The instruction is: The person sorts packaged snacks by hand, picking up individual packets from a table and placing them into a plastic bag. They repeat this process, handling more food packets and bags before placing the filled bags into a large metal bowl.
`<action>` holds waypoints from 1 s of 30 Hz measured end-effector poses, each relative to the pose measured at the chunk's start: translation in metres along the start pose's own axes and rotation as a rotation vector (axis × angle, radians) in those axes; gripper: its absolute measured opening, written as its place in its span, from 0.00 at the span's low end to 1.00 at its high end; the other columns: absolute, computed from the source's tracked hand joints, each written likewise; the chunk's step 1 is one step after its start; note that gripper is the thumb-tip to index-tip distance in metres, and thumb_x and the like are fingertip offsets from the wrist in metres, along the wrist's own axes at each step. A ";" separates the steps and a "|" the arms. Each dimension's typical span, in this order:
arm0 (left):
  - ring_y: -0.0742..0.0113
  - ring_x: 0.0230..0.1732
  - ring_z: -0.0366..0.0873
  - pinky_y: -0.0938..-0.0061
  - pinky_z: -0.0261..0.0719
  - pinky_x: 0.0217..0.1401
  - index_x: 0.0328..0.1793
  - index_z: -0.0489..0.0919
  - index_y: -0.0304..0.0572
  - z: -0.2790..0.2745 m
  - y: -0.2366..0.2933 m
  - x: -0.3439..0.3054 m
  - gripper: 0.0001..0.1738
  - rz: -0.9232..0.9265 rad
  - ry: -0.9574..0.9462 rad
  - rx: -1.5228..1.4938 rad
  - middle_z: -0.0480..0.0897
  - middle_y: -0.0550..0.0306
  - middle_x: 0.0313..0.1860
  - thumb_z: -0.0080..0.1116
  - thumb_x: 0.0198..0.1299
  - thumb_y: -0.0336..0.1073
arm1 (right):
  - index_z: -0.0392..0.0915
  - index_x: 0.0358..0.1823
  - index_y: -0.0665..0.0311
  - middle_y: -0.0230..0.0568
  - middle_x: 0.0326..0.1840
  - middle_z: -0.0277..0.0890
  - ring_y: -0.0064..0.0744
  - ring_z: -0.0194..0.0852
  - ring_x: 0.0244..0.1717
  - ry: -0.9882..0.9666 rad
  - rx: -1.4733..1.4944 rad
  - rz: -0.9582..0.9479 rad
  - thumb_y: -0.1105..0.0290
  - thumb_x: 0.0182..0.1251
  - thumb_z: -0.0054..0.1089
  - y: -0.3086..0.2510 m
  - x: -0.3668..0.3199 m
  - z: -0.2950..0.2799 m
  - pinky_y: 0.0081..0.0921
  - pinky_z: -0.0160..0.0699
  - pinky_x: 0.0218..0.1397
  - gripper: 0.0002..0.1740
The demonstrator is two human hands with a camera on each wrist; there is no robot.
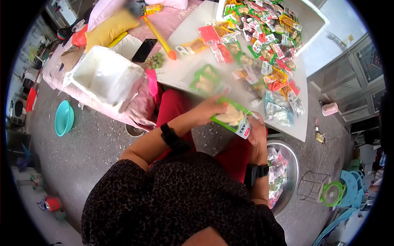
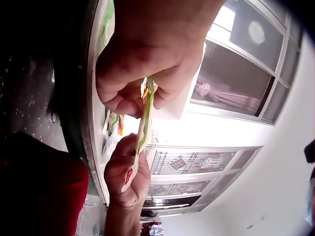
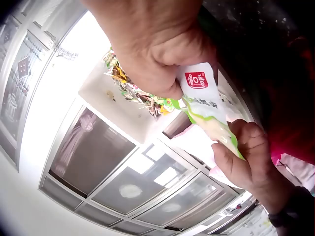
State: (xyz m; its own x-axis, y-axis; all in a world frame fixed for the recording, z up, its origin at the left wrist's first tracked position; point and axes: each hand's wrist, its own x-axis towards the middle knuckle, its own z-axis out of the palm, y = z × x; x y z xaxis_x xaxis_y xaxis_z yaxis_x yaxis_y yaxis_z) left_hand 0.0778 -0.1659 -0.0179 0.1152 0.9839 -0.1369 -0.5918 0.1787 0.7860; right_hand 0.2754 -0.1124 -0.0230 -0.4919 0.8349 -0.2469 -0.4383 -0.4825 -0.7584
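Both hands hold one green-edged food packet (image 1: 233, 117) in front of the lap, beside the table's near edge. Pale pieces show through its clear window, and a white label end carries a red mark. The left hand (image 1: 210, 110) pinches one end between thumb and fingers. At the labelled end, the right hand (image 1: 257, 130) grips the other side. Seen from the left wrist, the packet (image 2: 143, 120) stands edge-on between the two hands. The right wrist view shows its label (image 3: 198, 83) close to the right thumb. Another green-edged packet (image 1: 206, 78) lies on the table just beyond.
Loose packets (image 1: 277, 82) are scattered over the white table (image 1: 172, 76). A white foam box (image 1: 324, 22) full of packets stands at the back. To the left is a second foam box (image 1: 92, 76); a metal basin (image 1: 292, 164) with packets sits on the floor at right.
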 end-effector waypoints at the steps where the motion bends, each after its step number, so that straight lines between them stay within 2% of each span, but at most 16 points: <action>1: 0.71 0.37 0.71 0.77 0.70 0.40 0.55 0.60 0.37 0.004 -0.001 -0.001 0.24 0.009 0.008 0.001 0.71 0.57 0.38 0.48 0.48 0.24 | 0.66 0.40 0.68 0.44 0.36 0.71 0.32 0.72 0.35 0.005 0.000 -0.014 0.78 0.57 0.44 -0.001 -0.001 0.001 0.26 0.75 0.38 0.09; 2: 0.69 0.39 0.72 0.76 0.71 0.42 0.51 0.63 0.36 0.007 -0.004 -0.002 0.20 0.015 0.014 0.000 0.72 0.55 0.40 0.48 0.49 0.24 | 0.66 0.40 0.68 0.45 0.36 0.71 0.32 0.72 0.35 0.012 0.000 -0.027 0.78 0.57 0.43 -0.002 -0.002 0.001 0.26 0.75 0.38 0.09; 6: 0.67 0.42 0.72 0.75 0.71 0.44 0.51 0.64 0.35 0.002 -0.007 0.000 0.19 0.082 0.033 0.162 0.71 0.54 0.42 0.47 0.50 0.24 | 0.65 0.41 0.69 0.46 0.38 0.71 0.33 0.72 0.36 0.059 -0.009 -0.013 0.76 0.58 0.43 -0.003 -0.005 0.001 0.30 0.74 0.42 0.10; 9: 0.67 0.43 0.71 0.75 0.70 0.46 0.50 0.64 0.34 0.002 -0.004 -0.001 0.19 0.092 0.019 0.081 0.72 0.55 0.42 0.47 0.50 0.23 | 0.66 0.42 0.67 0.44 0.40 0.71 0.34 0.72 0.37 -0.063 0.171 0.002 0.74 0.58 0.44 -0.006 -0.008 0.004 0.32 0.72 0.45 0.10; 10: 0.69 0.45 0.69 0.76 0.68 0.47 0.53 0.62 0.36 0.004 0.000 -0.004 0.22 0.100 0.010 0.091 0.70 0.56 0.44 0.47 0.50 0.24 | 0.66 0.42 0.66 0.43 0.41 0.71 0.35 0.71 0.41 -0.084 0.132 -0.030 0.64 0.60 0.45 -0.001 -0.007 -0.002 0.33 0.70 0.46 0.14; 12: 0.72 0.48 0.64 0.78 0.64 0.50 0.59 0.59 0.40 0.009 0.008 -0.012 0.27 0.113 -0.008 0.111 0.67 0.59 0.49 0.47 0.50 0.26 | 0.66 0.43 0.66 0.43 0.42 0.70 0.35 0.70 0.43 -0.115 0.186 0.055 0.55 0.60 0.42 0.000 -0.010 -0.014 0.32 0.69 0.45 0.20; 14: 0.70 0.46 0.66 0.78 0.65 0.47 0.49 0.66 0.40 0.006 0.009 -0.015 0.19 0.090 0.054 0.389 0.69 0.60 0.44 0.48 0.48 0.25 | 0.66 0.43 0.65 0.43 0.42 0.71 0.37 0.70 0.43 -0.162 0.146 0.129 0.43 0.58 0.36 0.001 -0.014 -0.024 0.28 0.71 0.40 0.29; 15: 0.69 0.45 0.66 0.78 0.66 0.45 0.44 0.70 0.40 0.005 0.010 -0.016 0.15 0.078 0.086 0.528 0.71 0.61 0.42 0.49 0.47 0.25 | 0.66 0.44 0.64 0.43 0.42 0.71 0.37 0.71 0.41 -0.172 0.119 0.169 0.43 0.58 0.36 0.001 -0.019 -0.024 0.29 0.71 0.39 0.30; 17: 0.64 0.43 0.68 0.75 0.65 0.42 0.35 0.70 0.42 0.010 0.013 -0.019 0.11 0.413 -0.063 0.757 0.71 0.60 0.37 0.50 0.42 0.22 | 0.66 0.45 0.64 0.43 0.41 0.71 0.38 0.72 0.39 -0.198 0.064 0.249 0.42 0.57 0.36 -0.005 -0.029 -0.017 0.30 0.72 0.36 0.31; 18: 0.61 0.41 0.68 0.73 0.65 0.41 0.30 0.69 0.43 0.014 0.016 -0.021 0.10 0.583 -0.140 0.866 0.72 0.59 0.35 0.50 0.39 0.21 | 0.63 0.49 0.64 0.43 0.41 0.71 0.36 0.73 0.37 -0.237 0.096 0.294 0.43 0.55 0.41 -0.009 -0.034 -0.005 0.29 0.75 0.30 0.32; 21: 0.53 0.41 0.67 0.67 0.63 0.41 0.26 0.68 0.45 0.032 0.022 -0.025 0.13 0.976 -0.158 1.178 0.71 0.55 0.34 0.50 0.31 0.19 | 0.61 0.51 0.66 0.42 0.41 0.71 0.34 0.73 0.36 -0.125 0.098 0.245 0.46 0.54 0.47 0.001 -0.047 -0.008 0.27 0.77 0.28 0.33; 22: 0.52 0.43 0.66 0.63 0.61 0.43 0.24 0.67 0.46 0.035 0.019 -0.024 0.14 0.960 -0.169 1.133 0.70 0.55 0.34 0.50 0.29 0.19 | 0.60 0.52 0.67 0.42 0.41 0.70 0.32 0.73 0.37 -0.236 0.244 0.243 0.55 0.54 0.52 0.006 -0.043 -0.011 0.26 0.78 0.27 0.29; 25: 0.52 0.53 0.61 0.65 0.58 0.54 0.26 0.68 0.46 0.028 0.014 -0.025 0.10 0.833 -0.223 1.232 0.68 0.53 0.46 0.53 0.38 0.22 | 0.60 0.51 0.66 0.42 0.41 0.70 0.33 0.73 0.36 -0.219 0.209 0.141 0.62 0.54 0.53 0.005 -0.038 -0.011 0.27 0.78 0.29 0.25; 26: 0.51 0.54 0.61 0.65 0.59 0.54 0.27 0.69 0.46 0.027 0.014 -0.025 0.10 0.843 -0.229 1.299 0.68 0.52 0.47 0.53 0.38 0.23 | 0.63 0.49 0.67 0.42 0.40 0.71 0.32 0.74 0.35 -0.202 0.237 0.129 0.70 0.55 0.51 0.001 -0.039 -0.008 0.26 0.78 0.30 0.19; 28: 0.49 0.54 0.61 0.65 0.59 0.54 0.29 0.70 0.45 0.027 0.016 -0.026 0.11 0.862 -0.239 1.432 0.67 0.51 0.49 0.53 0.38 0.23 | 0.64 0.47 0.68 0.42 0.39 0.72 0.32 0.73 0.35 -0.105 0.111 0.042 0.73 0.55 0.49 -0.002 -0.038 -0.013 0.25 0.77 0.32 0.17; 30: 0.50 0.54 0.62 0.66 0.61 0.53 0.37 0.71 0.44 0.023 0.023 -0.027 0.14 0.654 -0.345 1.418 0.67 0.50 0.50 0.53 0.39 0.25 | 0.66 0.46 0.69 0.41 0.38 0.72 0.31 0.73 0.35 -0.071 -0.034 0.007 0.75 0.55 0.48 -0.009 -0.039 -0.018 0.25 0.76 0.34 0.16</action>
State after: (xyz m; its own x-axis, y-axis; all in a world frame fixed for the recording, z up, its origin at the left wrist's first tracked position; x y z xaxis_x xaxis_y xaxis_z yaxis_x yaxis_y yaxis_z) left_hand 0.0795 -0.1888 0.0177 0.4339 0.8000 0.4143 0.5534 -0.5996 0.5781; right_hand 0.3123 -0.1360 -0.0172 -0.5474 0.8103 -0.2095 -0.4097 -0.4777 -0.7771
